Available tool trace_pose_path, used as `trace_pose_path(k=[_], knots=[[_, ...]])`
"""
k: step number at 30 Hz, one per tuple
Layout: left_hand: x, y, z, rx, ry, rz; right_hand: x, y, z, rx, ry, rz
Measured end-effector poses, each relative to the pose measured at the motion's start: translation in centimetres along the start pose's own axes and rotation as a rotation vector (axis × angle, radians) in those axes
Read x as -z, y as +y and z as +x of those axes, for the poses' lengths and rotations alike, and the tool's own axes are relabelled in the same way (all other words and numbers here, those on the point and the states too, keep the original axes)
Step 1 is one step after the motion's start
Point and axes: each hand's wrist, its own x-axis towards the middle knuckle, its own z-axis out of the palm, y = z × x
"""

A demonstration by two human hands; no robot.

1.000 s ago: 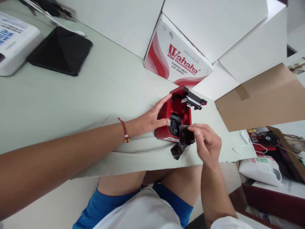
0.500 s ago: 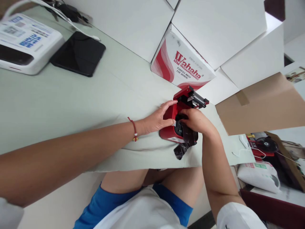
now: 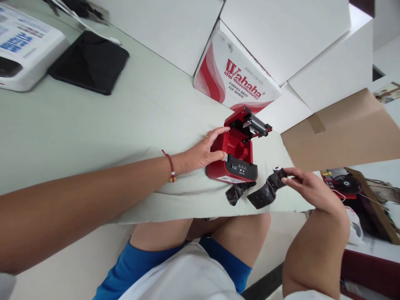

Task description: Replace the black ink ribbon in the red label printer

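The left hand [image 3: 201, 156] is gripping the open red device [image 3: 215, 170] at its left side; the right hand [image 3: 315, 191] is pinching a black roll [image 3: 279, 176] to the device's right — its tail is curling leftward, so a weak pinch would risk unspooling it, and snagging on the black strip [image 3: 235, 193] by the device's near side would risk creasing both

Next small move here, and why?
I'd lower the roll onto the cloth, away from the loose strip. The right hand holds it outside the red case, tail dangling near that strip; the left hand braces the case, lid up.
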Motion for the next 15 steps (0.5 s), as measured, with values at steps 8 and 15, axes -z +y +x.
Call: trace_pose_path(k=[8, 15], knots=[[0.2, -0.6, 0.1, 0.011, -0.006, -0.007, -6.3, 1.7, 1.9, -0.279, -0.17, -0.068], [0.0, -0.2, 0.1, -0.002, 0.007, 0.0, -10.6, -1.9, 1.5, -0.048, -0.187, 0.056]])
